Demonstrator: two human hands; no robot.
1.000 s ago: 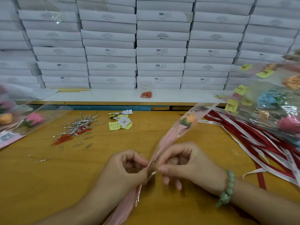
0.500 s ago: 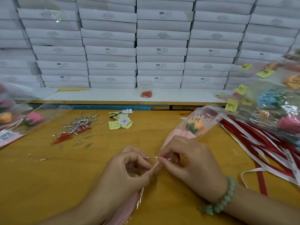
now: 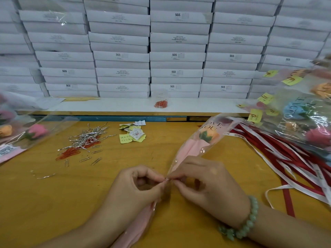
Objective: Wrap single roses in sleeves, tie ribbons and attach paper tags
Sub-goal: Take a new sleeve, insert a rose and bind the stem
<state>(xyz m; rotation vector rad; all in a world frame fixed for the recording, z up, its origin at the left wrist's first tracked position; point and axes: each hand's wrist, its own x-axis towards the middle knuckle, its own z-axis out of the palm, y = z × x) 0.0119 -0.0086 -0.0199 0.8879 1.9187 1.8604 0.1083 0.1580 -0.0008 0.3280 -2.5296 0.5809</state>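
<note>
Yellow wooden table [image 3: 35,203], wall of white boxes [image 3: 179,56] behind, sleeved rose [image 3: 207,136] slanting across mid-table, bloom toward the back right, left hand [image 3: 141,187] and right hand [image 3: 207,185] both pinching its gathered middle, ribbons [image 3: 279,154] piled at right, paper tags [image 3: 132,136] further back.

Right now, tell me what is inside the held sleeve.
In the sleeve: an orange rose above pink paper; paper, left hand and right hand cover its stem.

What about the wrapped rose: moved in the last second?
Yes. The wrapped rose rolled about its stem, edge-on then, printed face up now; its bloom keeps its gap from the yellow tags.
</note>
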